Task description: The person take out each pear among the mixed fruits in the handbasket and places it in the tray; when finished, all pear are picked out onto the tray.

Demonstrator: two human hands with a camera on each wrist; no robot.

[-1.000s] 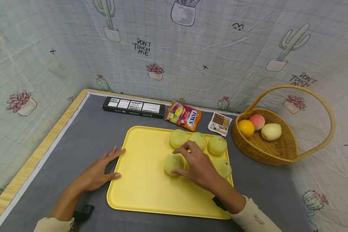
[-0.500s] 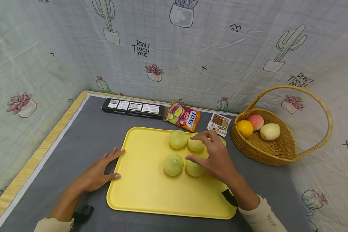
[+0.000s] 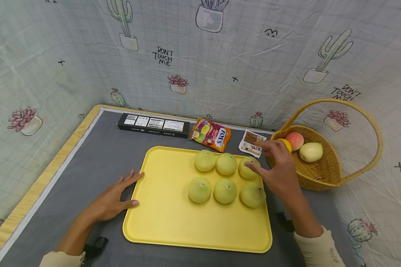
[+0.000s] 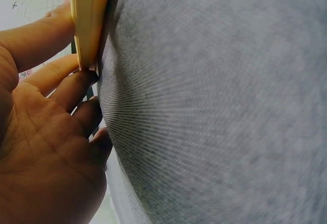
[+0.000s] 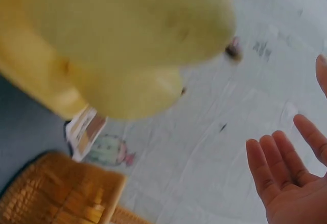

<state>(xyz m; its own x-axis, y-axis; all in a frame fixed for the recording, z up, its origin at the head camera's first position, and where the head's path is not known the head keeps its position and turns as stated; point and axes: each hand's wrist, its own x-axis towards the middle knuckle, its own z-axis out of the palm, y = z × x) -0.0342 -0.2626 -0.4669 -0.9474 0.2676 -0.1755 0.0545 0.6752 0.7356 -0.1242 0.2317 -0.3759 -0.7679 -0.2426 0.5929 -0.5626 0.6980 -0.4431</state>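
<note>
Several round yellow-green fruits (image 3: pixel 199 190) sit in two rows of three on the right half of a yellow tray (image 3: pixel 173 227). My left hand (image 3: pixel 115 199) touches the tray's left edge with its thumb and fingers fairly straight. In the left wrist view that hand (image 4: pixel 51 127) lies along the tray's rim (image 4: pixel 91 19). Spread and holding nothing, my right hand (image 3: pixel 282 172) is raised over the gap between the tray and a wicker basket (image 3: pixel 315 184). In the right wrist view its fingers (image 5: pixel 281 155) are apart from the blurred fruits (image 5: pixel 127 24).
The basket has a tall handle and holds an orange (image 3: pixel 286 144), a peach (image 3: pixel 295 140) and a pale fruit (image 3: pixel 311 152). Behind the tray lie a black box (image 3: pixel 153 125), a Fox's candy bag (image 3: pixel 211 134) and a white-brown packet (image 3: pixel 251 144). A printed cloth (image 3: pixel 187 44) hangs behind.
My right hand has drawn off the front-left fruit, moving right and away across the tray toward the basket. The fruits now show uncovered in two rows. My left hand has stayed put.
</note>
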